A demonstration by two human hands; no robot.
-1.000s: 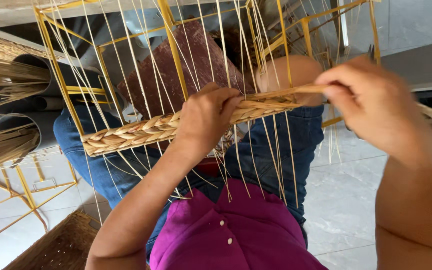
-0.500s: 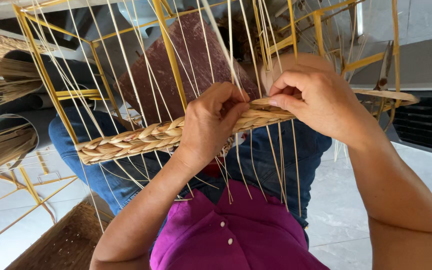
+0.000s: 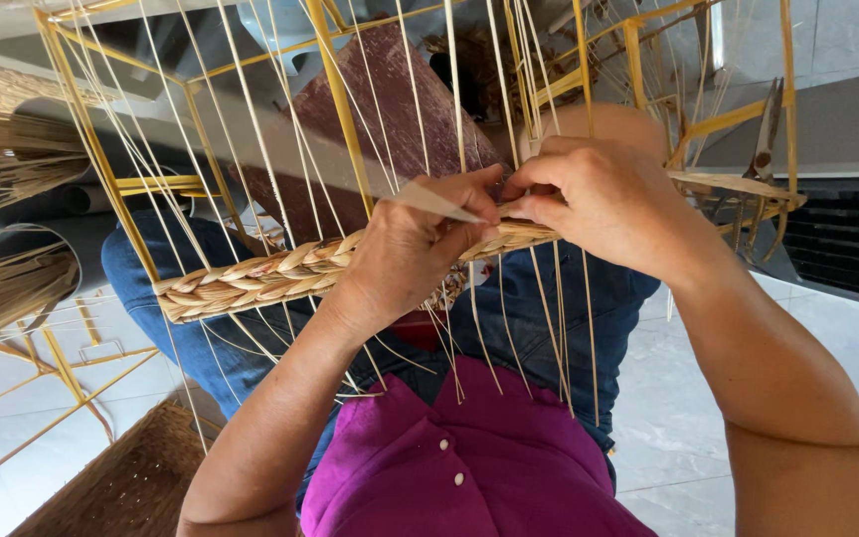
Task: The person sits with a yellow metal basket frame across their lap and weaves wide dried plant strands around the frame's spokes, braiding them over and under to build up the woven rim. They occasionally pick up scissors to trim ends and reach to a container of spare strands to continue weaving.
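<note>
**What can't be made out**

L hand [image 3: 405,249] covers part of the braided band [image 3: 251,276]; where braid meets the R hand [image 3: 599,204] is hidden, fingertips bunched, so grip on the flat strip [image 3: 439,204] unclear. Yellow frame [image 3: 340,109] cut off at top edge, its lower part behind arms and blue jeans [image 3: 181,328]. Thin strands [image 3: 559,328] run out of frame at top. Pliers [image 3: 768,119] partly behind frame bars. Woven basket [image 3: 126,487] cut by bottom edge. Straw bundles [image 3: 2,293] cut off at left.
</note>
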